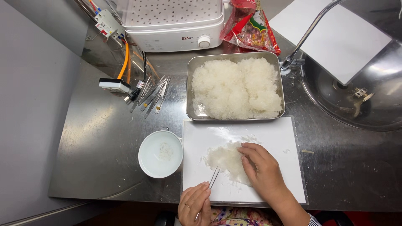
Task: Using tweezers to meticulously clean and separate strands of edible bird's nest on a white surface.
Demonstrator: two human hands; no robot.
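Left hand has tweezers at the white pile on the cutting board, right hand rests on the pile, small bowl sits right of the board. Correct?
One thing is off: the bowl sits left of the board, not right. The head view shows it. The rest holds: the left hand has tweezers at the white pile on the board, and the right hand rests on the pile.

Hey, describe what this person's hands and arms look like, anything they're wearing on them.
Both hands are bare, with no gloves. The left hand wears a thin ring on one finger. The right hand shows no ring or watch; its forearm is bare down to the picture's lower edge, where a striped dark-and-white sleeve cuff just appears. No sleeve shows on the left wrist.
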